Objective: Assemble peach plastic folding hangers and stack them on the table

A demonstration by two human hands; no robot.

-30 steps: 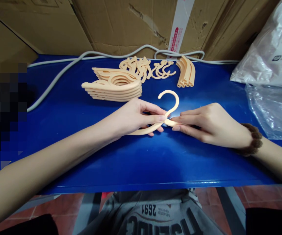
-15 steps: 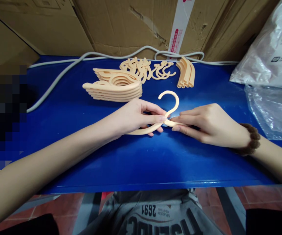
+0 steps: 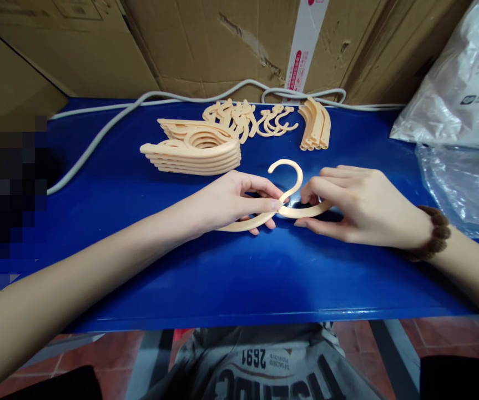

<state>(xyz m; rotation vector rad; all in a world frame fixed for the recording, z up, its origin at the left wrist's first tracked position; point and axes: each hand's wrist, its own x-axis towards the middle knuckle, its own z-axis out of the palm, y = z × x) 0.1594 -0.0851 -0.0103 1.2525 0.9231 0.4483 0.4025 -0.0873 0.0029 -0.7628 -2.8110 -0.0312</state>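
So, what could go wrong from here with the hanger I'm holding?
The hanger might twist or slip: your left hand pinches it near the base of the hook, but your right hand looks partly open around its other side, and any grip under that palm is hidden.

Your left hand could also bump the stacked hangers just beyond it.

Left arm (image 3: 110, 272): bare, slanting from lower left toward centre.
Left hand (image 3: 226, 203): thumb side up; thumb straight, pinching; fingers (image 3: 260, 182) extended, some tips visible beneath the thumb.
Right arm (image 3: 476, 275): bare forearm, entering from right edge.
Right hand (image 3: 359, 208): back upward, directed toward left hand; fingers bent, thumb apart below them.
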